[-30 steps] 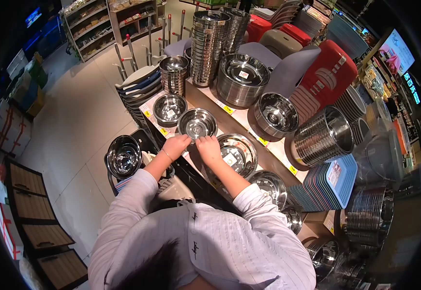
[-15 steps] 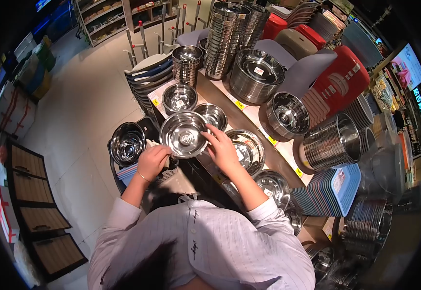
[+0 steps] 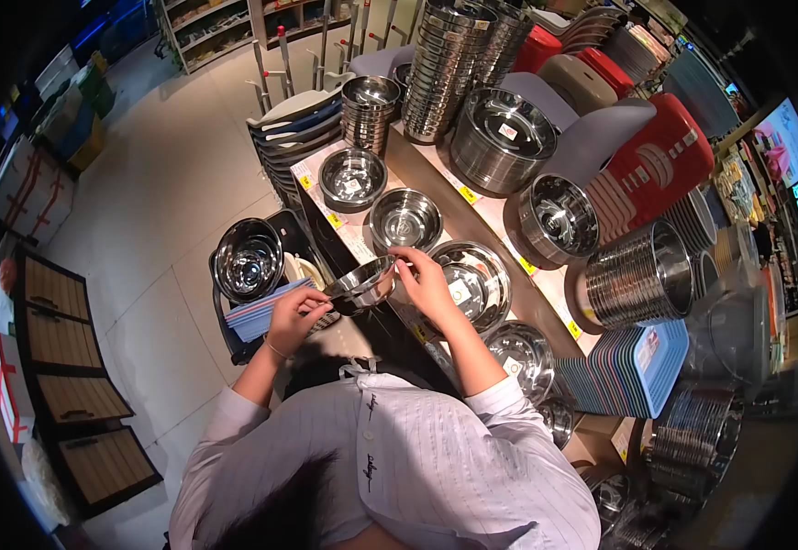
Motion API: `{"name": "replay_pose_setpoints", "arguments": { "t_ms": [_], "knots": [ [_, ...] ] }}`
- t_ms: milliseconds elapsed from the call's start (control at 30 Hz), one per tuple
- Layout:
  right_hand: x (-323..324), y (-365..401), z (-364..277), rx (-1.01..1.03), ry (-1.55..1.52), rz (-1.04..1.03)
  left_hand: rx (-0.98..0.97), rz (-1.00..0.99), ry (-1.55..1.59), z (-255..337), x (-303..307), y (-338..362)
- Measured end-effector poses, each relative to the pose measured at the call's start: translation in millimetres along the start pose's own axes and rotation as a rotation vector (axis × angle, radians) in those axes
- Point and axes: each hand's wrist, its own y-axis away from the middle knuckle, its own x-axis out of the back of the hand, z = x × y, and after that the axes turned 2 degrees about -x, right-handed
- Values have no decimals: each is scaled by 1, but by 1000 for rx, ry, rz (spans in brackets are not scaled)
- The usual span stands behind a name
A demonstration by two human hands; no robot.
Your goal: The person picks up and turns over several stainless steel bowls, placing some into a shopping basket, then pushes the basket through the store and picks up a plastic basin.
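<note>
A shiny steel bowl (image 3: pixel 362 286) is tilted between my two hands, in front of my chest. My left hand (image 3: pixel 294 318) pinches its left rim, and my right hand (image 3: pixel 421 281) pinches the right rim. Just beyond it on the display shelf sits a small steel bowl (image 3: pixel 404 220), with another bowl (image 3: pixel 352 179) behind that one. Close to my right wrist lies a wider steel basin (image 3: pixel 466 285). To the left, a steel basin (image 3: pixel 249 260) rests above blue plastic trays (image 3: pixel 269 310).
Tall stacks of steel bowls (image 3: pixel 447 69) and basins (image 3: pixel 503 141) stand at the back. Red stools (image 3: pixel 653 158) and blue baskets (image 3: pixel 627 366) are on the right. Wooden cabinets (image 3: pixel 73 378) stand at the far left on the tiled floor (image 3: pixel 174 211).
The bowl in my hands has tipped from facing up to a side-on angle and moved slightly lower, uncovering more of the small bowl behind it. The camera view has shifted a little.
</note>
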Motion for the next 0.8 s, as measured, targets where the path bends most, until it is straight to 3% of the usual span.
{"name": "replay_pose_setpoints", "arguments": {
  "t_ms": [33, 100, 200, 433, 500, 633, 733, 800],
  "knots": [
    [-1, 0, 2, 1, 0, -2, 0, 2, 0, -5, -2, 3],
    [-4, -3, 11, -60, -85, -2, 163, -40, 348, -12, -4, 7],
    [-13, -8, 33, -160, -202, -10, 275, -84, 499, -2, -6, 5],
    [-15, -7, 34, -245, -326, 18, 420, -91, 607, 15, -1, -3],
    [-13, -5, 29, -272, -340, -18, 368, 7, 832, 2, -5, -4],
    [-14, -1, 29, -307, -379, -26, 366, -6, 1052, -19, -1, -6],
    [-15, 1, 30, -278, -388, 3, 448, 5, 1171, -22, 2, -8],
    [-13, 5, 23, -442, -607, -30, 591, 126, 1265, -25, 2, -9]
  ]
}}
